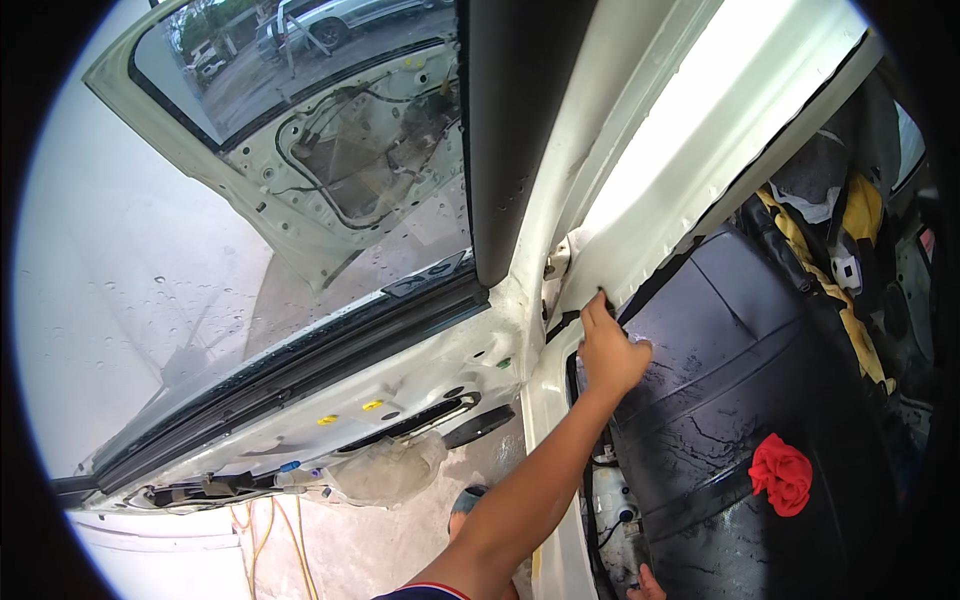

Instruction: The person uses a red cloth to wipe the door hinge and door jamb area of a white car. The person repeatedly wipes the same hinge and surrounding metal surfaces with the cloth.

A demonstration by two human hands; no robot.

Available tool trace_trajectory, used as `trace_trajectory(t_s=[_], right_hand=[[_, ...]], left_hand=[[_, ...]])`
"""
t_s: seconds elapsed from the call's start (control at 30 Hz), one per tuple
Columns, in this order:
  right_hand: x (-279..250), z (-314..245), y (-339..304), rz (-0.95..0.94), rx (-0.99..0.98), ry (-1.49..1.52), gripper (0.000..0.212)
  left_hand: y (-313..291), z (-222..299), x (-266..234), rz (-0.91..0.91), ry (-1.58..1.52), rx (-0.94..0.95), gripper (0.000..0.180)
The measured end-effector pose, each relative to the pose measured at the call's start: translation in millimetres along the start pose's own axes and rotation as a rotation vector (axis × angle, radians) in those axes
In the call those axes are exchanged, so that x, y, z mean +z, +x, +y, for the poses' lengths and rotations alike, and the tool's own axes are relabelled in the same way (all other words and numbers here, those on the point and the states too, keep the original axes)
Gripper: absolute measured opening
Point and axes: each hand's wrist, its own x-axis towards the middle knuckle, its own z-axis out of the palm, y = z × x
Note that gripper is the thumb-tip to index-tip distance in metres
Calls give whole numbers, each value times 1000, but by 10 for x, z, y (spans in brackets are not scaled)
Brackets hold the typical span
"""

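Observation:
My left hand (612,352) reaches up to the white door pillar (590,270) of a car. Its fingers are stretched out, with the fingertips against the pillar beside a small dark spot and the thumb apart to the right. I see nothing held in it. A short black piece (563,324) lies across the pillar just left of the fingers. Only a bit of my right hand (647,584) shows at the bottom edge, by the black seat's lower side; whether it holds anything is hidden. A crumpled red cloth (782,475) rests on the wet black seat (700,400).
At left stands an open white car door (400,375) with bare inner metal and wet glass. Another stripped door (350,140) shows through it. Exposed floor metal (615,505) lies beside the seat. Yellow-black covers (850,300) sit far right; orange cords (270,545) hang lower left.

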Motion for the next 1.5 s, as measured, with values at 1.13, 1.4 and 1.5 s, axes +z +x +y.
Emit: trace_trajectory(t_s=[1.13, 1.4, 1.5], right_hand=[[-804, -1801, 1045, 730, -861, -838, 61], [-985, -2199, 2026, 762, -442, -1243, 64], [-922, -2272, 1756, 403, -695, -936, 42]], left_hand=[[-42, 204, -35, -71, -102, 36, 108], [-112, 254, -90, -130, -189, 66, 107], [-121, 341, -149, -128, -198, 79, 106]])
